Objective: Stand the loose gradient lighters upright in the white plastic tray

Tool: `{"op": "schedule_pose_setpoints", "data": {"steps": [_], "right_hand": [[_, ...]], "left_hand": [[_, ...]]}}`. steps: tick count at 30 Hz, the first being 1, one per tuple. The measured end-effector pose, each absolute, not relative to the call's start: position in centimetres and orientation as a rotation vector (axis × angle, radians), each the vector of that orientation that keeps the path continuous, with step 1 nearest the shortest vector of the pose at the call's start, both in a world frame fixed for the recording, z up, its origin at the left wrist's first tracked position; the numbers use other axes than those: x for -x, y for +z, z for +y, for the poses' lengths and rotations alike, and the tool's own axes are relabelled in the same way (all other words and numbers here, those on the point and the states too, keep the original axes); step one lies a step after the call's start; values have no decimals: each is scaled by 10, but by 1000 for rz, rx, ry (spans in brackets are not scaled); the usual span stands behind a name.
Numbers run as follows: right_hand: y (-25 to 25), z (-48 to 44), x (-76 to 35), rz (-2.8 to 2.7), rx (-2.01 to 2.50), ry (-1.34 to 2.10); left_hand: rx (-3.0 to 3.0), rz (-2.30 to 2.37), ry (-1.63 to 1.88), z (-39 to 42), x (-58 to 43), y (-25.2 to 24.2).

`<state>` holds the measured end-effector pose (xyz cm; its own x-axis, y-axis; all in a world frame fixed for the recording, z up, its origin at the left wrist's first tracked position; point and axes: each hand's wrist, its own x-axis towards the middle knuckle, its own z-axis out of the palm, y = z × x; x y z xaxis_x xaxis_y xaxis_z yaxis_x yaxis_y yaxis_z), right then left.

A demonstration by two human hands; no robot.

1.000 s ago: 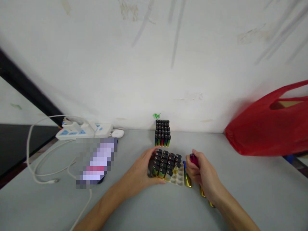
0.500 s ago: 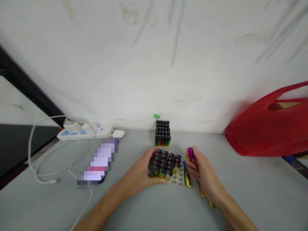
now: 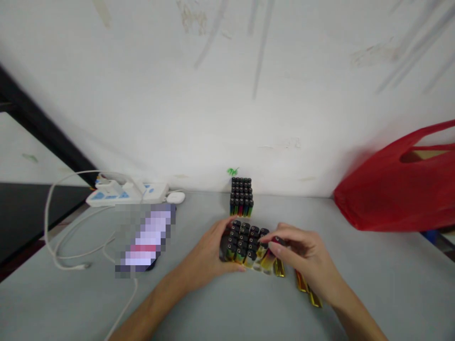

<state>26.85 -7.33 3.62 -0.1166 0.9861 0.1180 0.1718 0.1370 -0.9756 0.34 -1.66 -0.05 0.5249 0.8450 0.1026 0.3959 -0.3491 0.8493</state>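
Note:
In the head view, my left hand (image 3: 208, 251) grips the left side of a clear plastic tray (image 3: 261, 270) with small cells. Several black-topped, shiny lighters (image 3: 240, 244) stand in rows in it. My right hand (image 3: 302, 251) pinches another lighter (image 3: 269, 260), yellow to magenta with a dark top, between thumb and fingers. This one is tilted over the tray's right part; whether its base sits in a cell I cannot tell. Right of the tray, a loose gold lighter (image 3: 279, 269) lies on the table, and more gold lighters (image 3: 314, 299) lie below my right hand.
Behind the tray, a block of upright black-topped lighters (image 3: 241, 196) stands near the wall. To the left are a blurred-out phone (image 3: 147, 241), a white power strip (image 3: 128, 194), cables and a small white case (image 3: 176, 197). A red bag (image 3: 398, 189) rests at the right.
My right hand has moved left to the tray and turned the lighter so its dark top faces up. The left hand keeps its hold on the tray.

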Motion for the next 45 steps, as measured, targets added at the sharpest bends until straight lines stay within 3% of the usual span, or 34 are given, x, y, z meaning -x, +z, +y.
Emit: {"op": "schedule_pose_setpoints", "data": {"steps": [5,12,19,24,30,38,45], "right_hand": [[31,-74,-272,-1769,1227,1026],[31,-74,-271,-1746,1227,944],[28,-64,-276,-1500,1586,565],[11,-59,-289,-1765,1862,282],[5,-64,-289,-2012,1896,204],[1,-62,-288,-1880,1841,445],[18,-58,-286,-1312,1528,856]], "left_hand": [[-1940,1016,710,-18,-4,-1],[-1950,1025,700,-18,-4,-1],[-1953,1045,708,-18,-3,-2],[-1947,1054,708,-19,-4,0],[-1909,1063,708,-20,-4,-2],[-1925,1065,687,-19,-4,-1],[-1949,1073,671,-19,-4,0]]}}
